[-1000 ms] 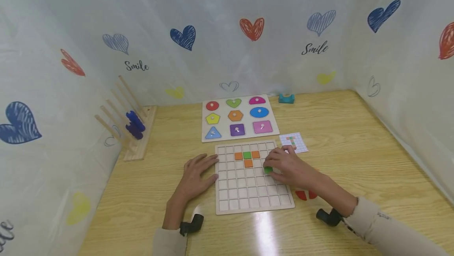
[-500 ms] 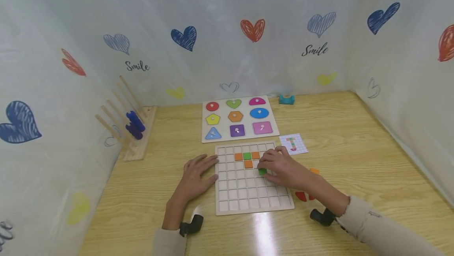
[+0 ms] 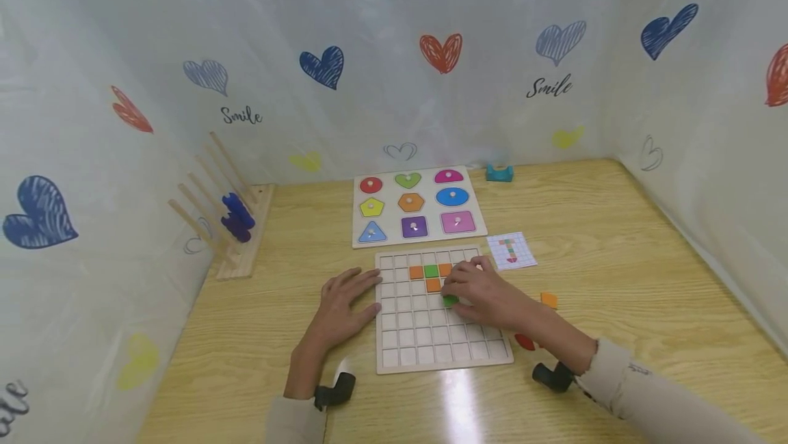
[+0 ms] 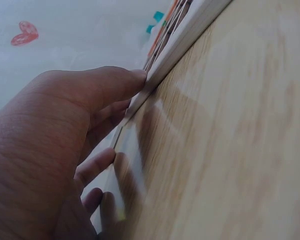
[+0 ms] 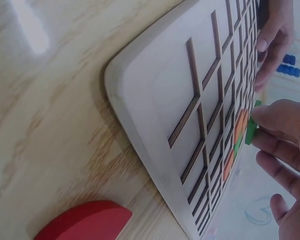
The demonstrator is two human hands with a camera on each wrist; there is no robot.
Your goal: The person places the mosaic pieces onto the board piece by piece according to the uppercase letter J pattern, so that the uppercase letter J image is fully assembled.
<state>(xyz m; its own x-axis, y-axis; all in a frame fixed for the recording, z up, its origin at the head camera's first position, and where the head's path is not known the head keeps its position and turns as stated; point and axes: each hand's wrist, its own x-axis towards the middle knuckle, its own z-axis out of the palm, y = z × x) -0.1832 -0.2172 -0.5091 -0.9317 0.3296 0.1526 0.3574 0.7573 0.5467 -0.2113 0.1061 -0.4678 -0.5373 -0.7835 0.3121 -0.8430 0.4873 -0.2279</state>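
A wooden grid board (image 3: 406,355) lies on the table with orange tiles (image 3: 416,272) and one green tile (image 3: 431,271) set near its far side. My right hand (image 3: 486,293) pinches another green tile (image 3: 451,301) between thumb and fingers, just over the board below the lower orange tile; the right wrist view shows this held green tile (image 5: 253,123) tilted. My left hand (image 3: 341,310) rests with spread fingers against the board's left edge; in the left wrist view its thumb (image 4: 125,82) touches the board's side.
A pattern card (image 3: 512,251) lies right of the board, and a knobbed shape puzzle (image 3: 418,204) behind it. At right are a loose orange tile (image 3: 549,300) and a red curved piece (image 5: 85,222). A peg stand (image 3: 246,259) with blue pieces is at left; a teal piece (image 3: 499,173) sits behind.
My right hand has moved left across the board with the green tile, closer to the lower orange tile. The loose orange tile at right has come into view. The left hand stays put.
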